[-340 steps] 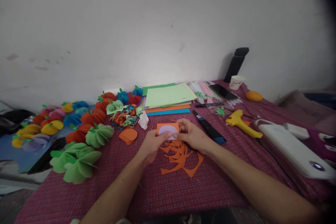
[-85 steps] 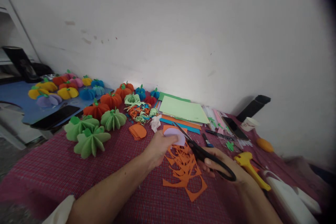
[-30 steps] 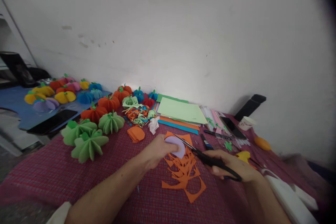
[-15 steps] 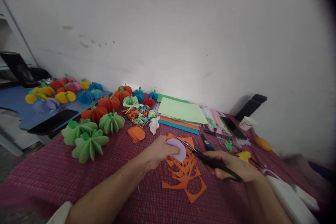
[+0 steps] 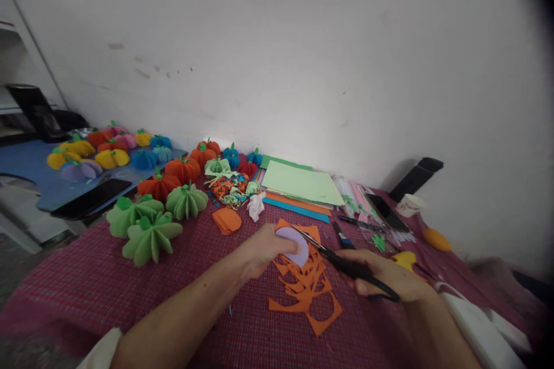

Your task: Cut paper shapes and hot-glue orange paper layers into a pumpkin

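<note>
My left hand point(image 5: 263, 247) pinches a lilac paper disc point(image 5: 291, 235) with the thumb across its face; orange paper shows behind the disc's upper edge. Black-handled scissors point(image 5: 348, 266) are gripped in my right hand point(image 5: 387, 278). Their blades point up and left, lying along the disc's upper right edge against the orange paper. How far the blades are apart is hard to make out. Below both hands lies a heap of orange paper offcuts point(image 5: 305, 288), some with curved cut-outs. To the left sits a small stack of orange paper pieces point(image 5: 227, 220) with rounded edges.
Paper pumpkins in green point(image 5: 151, 239), orange point(image 5: 182, 169) and other colours stand at left. Behind my hands are shredded paper point(image 5: 229, 187), a crumpled tissue point(image 5: 256, 206) and coloured sheets point(image 5: 303, 180). A glue tube point(image 5: 343, 235), a phone point(image 5: 386, 212) and a paper cup point(image 5: 410, 205) lie right.
The whole view has shifted slightly, so things sit a little farther right. Both hands, the disc and the scissors keep nearly the same positions relative to each other.
</note>
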The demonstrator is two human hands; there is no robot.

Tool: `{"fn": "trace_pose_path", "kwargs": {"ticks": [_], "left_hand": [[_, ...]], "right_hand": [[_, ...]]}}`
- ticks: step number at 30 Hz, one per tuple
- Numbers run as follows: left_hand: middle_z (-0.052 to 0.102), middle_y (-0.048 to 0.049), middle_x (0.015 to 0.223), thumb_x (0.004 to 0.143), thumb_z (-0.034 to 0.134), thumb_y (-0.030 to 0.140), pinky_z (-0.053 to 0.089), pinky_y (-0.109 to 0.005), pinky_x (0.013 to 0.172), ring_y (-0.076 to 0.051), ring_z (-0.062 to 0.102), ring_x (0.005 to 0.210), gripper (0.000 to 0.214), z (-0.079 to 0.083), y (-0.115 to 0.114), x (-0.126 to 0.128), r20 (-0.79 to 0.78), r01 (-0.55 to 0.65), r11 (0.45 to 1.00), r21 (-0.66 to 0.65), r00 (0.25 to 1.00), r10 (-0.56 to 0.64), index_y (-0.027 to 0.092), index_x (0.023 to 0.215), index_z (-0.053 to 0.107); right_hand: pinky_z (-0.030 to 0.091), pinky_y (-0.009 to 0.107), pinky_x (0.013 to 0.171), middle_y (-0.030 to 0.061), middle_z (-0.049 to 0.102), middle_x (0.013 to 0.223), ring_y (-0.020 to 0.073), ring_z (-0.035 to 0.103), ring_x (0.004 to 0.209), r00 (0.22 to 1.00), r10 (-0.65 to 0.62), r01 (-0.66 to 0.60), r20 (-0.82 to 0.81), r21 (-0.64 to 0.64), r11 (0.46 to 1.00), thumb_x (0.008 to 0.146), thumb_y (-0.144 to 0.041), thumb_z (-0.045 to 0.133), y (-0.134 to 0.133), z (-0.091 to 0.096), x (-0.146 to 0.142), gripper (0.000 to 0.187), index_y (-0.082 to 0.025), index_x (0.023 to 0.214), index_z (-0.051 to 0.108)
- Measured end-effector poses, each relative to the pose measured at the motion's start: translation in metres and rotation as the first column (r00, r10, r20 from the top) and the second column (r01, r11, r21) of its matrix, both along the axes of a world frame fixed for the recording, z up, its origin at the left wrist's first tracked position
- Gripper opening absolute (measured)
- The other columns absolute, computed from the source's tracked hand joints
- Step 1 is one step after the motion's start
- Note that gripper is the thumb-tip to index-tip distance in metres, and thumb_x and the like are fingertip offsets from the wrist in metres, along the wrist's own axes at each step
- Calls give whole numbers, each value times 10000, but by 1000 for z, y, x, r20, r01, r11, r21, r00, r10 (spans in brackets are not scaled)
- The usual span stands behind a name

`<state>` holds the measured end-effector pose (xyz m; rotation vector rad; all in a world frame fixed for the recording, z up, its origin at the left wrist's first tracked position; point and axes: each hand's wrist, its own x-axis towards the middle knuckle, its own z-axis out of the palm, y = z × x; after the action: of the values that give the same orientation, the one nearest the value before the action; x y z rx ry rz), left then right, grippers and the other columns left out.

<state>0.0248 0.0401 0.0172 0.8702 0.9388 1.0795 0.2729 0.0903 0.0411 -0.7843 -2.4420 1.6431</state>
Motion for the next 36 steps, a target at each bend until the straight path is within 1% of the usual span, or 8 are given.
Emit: {"fn": "trace_pose_path", "kwargs": {"ticks": [6, 11, 16, 21, 24, 28, 32, 36], "left_hand": [[646, -44, 661, 498, 629, 125, 445, -267, 619, -149, 582, 609, 173, -2, 0, 0, 2, 14, 1000, 4, 1000, -14, 85, 662, 665], [637, -36, 641, 496, 645, 136, 431, -254, 606, -136, 565, 591, 172, -3, 1, 1, -29, 1, 1000, 12, 1000, -1, 83, 659, 667], [644, -40, 649, 496, 645, 136, 427, -254, 610, -137, 565, 595, 178, -2, 0, 1, -20, 18, 1000, 24, 1000, -18, 87, 666, 665], [630, -22, 608, 493, 633, 132, 421, -239, 587, -126, 554, 568, 155, 0, -1, 1, -32, 20, 1000, 15, 999, -19, 93, 640, 660], [634, -20, 609, 492, 631, 126, 421, -234, 582, -124, 554, 569, 159, 0, -1, 1, -38, 20, 1000, 21, 999, -20, 94, 644, 662], [645, -26, 610, 491, 637, 126, 431, -237, 580, -130, 562, 571, 157, 0, -1, 1, -38, 5, 1000, 3, 999, -5, 96, 642, 667], [649, -29, 604, 490, 647, 125, 439, -244, 581, -134, 571, 565, 155, -1, 0, 0, -13, -12, 1000, 5, 1000, 12, 98, 640, 671], [661, -40, 639, 512, 644, 125, 444, -256, 608, -141, 581, 585, 157, -5, 2, 0, 2, -7, 1000, 30, 1000, 7, 90, 662, 676]], "right_hand": [[418, 263, 617, 48, 579, 823, 176, 504, 723, 1000, 4, -4, 26, 19, 1000, 716, -616, 578, 2, -3, 1, 722, -142, 1256, 512], [332, 208, 497, 14, 561, 784, 107, 426, 575, 999, 11, -12, 53, 25, 1000, 732, -615, 561, 5, -8, 5, 708, -190, 1292, 483], [269, 197, 471, -2, 500, 713, 89, 345, 553, 999, 17, -19, 45, 37, 999, 737, -614, 555, 5, -8, 6, 687, -174, 1262, 513], [225, 189, 455, -35, 410, 641, 73, 282, 530, 998, 22, -22, 54, -2, 1000, 745, -609, 548, 5, -8, 6, 666, -168, 1243, 521], [231, 188, 455, -34, 410, 650, 73, 282, 531, 998, 28, -28, 64, 0, 1000, 739, -618, 549, 5, -8, 7, 674, -168, 1239, 520], [279, 191, 476, -8, 478, 741, 82, 338, 560, 998, 7, -8, 56, 14, 1000, 739, -603, 562, 4, -6, 5, 654, -172, 1229, 524], [371, 231, 588, 29, 525, 852, 132, 439, 692, 1000, 13, -13, 10, -22, 1000, 714, -596, 597, 2, -4, 2, 662, -162, 1210, 526], [402, 273, 660, 50, 530, 892, 168, 467, 770, 1000, 9, -9, 0, -75, 997, 669, -621, 623, 1, -4, 1, 722, -147, 1203, 516]]}}
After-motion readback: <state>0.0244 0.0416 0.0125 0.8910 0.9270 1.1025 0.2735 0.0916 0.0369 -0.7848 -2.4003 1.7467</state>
